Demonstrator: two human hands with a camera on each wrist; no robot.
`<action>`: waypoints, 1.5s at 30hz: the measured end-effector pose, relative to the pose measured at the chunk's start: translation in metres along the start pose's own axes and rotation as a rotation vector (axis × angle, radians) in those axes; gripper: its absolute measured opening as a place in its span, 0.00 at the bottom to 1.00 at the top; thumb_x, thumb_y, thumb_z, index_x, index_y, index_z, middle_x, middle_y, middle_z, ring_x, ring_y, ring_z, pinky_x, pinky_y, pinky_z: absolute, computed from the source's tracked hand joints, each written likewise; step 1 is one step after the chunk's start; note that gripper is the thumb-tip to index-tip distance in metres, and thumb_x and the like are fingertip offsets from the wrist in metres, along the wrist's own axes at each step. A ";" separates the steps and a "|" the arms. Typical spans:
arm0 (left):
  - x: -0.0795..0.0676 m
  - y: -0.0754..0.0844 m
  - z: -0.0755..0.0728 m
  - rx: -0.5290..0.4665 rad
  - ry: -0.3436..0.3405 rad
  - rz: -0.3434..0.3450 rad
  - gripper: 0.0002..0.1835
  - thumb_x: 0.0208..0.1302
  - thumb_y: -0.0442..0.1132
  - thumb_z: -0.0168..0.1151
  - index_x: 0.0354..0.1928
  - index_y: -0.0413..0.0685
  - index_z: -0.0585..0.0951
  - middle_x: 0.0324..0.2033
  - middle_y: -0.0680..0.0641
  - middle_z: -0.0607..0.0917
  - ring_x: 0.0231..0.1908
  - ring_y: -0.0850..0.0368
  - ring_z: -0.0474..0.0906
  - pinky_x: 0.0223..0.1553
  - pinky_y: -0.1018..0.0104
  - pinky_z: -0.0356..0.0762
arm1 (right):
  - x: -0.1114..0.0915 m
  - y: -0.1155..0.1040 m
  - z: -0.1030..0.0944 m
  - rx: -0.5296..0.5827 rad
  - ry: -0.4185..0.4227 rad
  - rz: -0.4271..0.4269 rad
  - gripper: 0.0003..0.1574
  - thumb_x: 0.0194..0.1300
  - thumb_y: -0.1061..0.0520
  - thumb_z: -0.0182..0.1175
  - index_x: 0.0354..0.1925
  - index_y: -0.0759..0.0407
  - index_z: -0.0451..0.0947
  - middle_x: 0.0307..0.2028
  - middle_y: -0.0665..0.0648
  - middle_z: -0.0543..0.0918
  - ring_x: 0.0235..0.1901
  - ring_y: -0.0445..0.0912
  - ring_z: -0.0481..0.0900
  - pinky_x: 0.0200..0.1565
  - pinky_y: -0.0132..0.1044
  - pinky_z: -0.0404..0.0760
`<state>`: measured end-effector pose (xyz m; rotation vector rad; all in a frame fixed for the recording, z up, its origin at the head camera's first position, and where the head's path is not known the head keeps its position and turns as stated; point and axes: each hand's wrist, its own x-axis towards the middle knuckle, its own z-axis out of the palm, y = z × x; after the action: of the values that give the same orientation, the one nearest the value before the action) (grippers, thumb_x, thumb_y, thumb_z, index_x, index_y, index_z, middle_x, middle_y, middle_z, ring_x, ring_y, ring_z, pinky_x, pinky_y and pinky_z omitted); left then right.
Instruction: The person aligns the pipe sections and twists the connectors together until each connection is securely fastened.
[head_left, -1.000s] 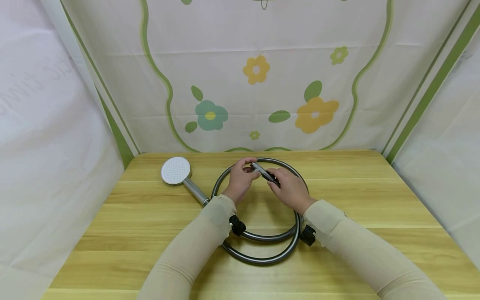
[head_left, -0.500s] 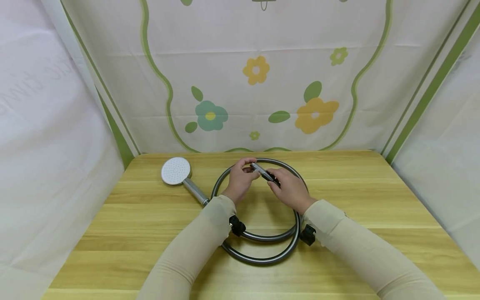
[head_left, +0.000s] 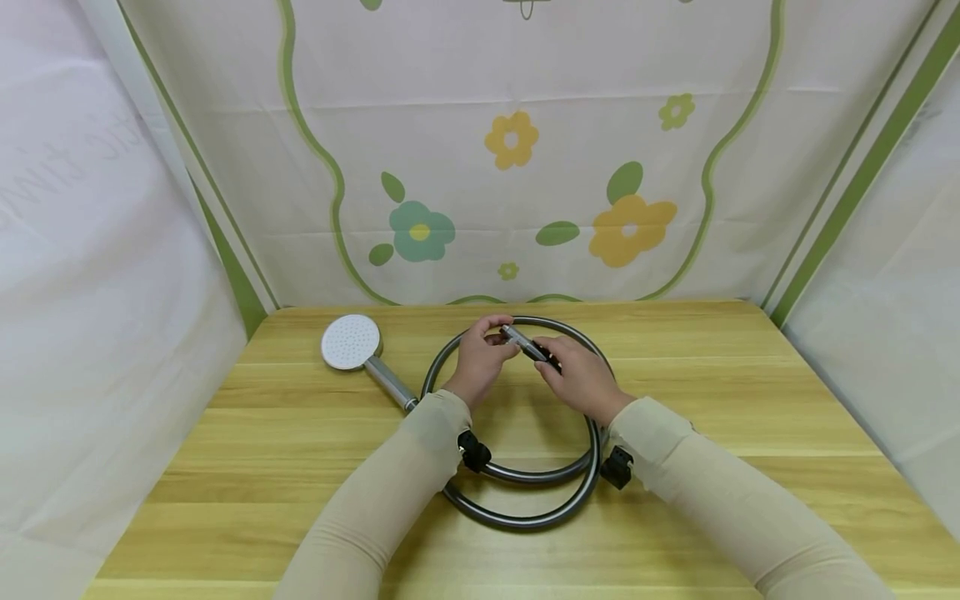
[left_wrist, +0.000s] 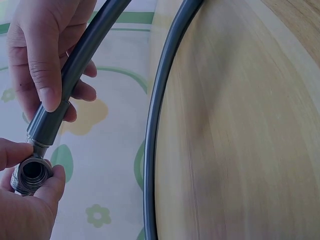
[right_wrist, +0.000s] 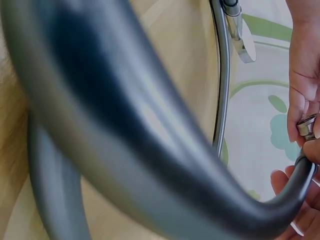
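Note:
In the head view my left hand (head_left: 478, 362) pinches the metal nut (left_wrist: 19, 179) at the end of a dark grey shower hose (head_left: 525, 525). Its threaded opening faces the left wrist camera. My right hand (head_left: 585, 379) grips the hose just behind, with thumb and fingers around the end sleeve (left_wrist: 47, 122). Both hands hold this end above the table. From there the hose loops round beneath the forearms. The other end joins a shower head (head_left: 351, 342), lying at the left with its white spray face up. In the right wrist view a near, blurred hose bend fills much of the picture.
Everything lies over a wooden table (head_left: 750, 517). A white cloth backdrop (head_left: 465, 75) with printed flowers stands at the table's back edge, and white cloth sides rise left and right. Small black cameras (head_left: 474, 452) sit on the wrists.

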<state>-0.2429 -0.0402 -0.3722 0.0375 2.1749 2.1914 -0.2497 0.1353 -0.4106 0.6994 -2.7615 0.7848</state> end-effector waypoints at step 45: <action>0.022 -0.028 -0.001 -0.007 0.004 0.029 0.21 0.59 0.24 0.63 0.54 0.46 0.78 0.52 0.43 0.78 0.50 0.52 0.77 0.48 0.60 0.79 | 0.002 0.002 -0.008 0.245 -0.111 0.047 0.25 0.74 0.55 0.52 0.65 0.62 0.69 0.47 0.59 0.80 0.37 0.46 0.79 0.36 0.41 0.78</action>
<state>-0.2644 -0.0395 -0.4005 0.0640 2.1820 2.2167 -0.2515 0.1399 -0.4045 0.7443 -2.8177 1.1410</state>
